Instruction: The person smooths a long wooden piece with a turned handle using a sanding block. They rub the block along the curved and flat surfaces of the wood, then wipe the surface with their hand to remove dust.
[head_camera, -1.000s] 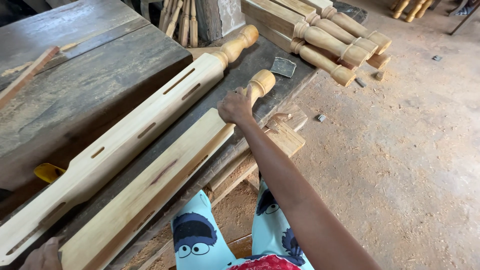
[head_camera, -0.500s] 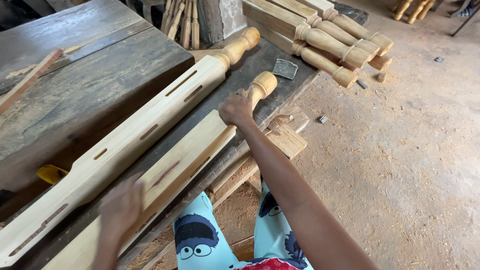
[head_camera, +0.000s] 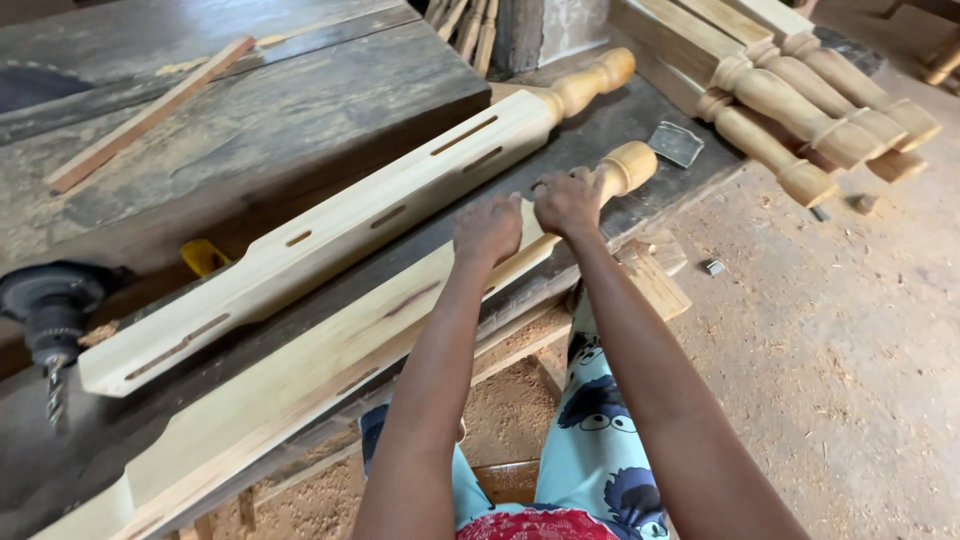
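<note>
- Two slotted turned legs on the dark surface (head_camera: 300, 150): near leg (head_camera: 330, 360), far leg (head_camera: 340, 235)
- Left hand (head_camera: 487, 228) and right hand (head_camera: 567, 200), two grips clasping the near leg
- One drill chuck (head_camera: 50, 310) at left

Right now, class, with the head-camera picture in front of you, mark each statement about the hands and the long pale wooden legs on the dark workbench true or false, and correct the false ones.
1. Both hands rest on the nearer long pale wooden leg. True: the left hand and right hand sit side by side on it.
2. The hands are at the leg's square cut end. False: they are close to its rounded turned knob.
3. The farther pale wooden leg has slots cut in it. True.
4. The right hand holds the drill chuck with bit. False: it lies untouched at the bench's left.
5. More turned wooden legs lie stacked at upper right. True.
</note>
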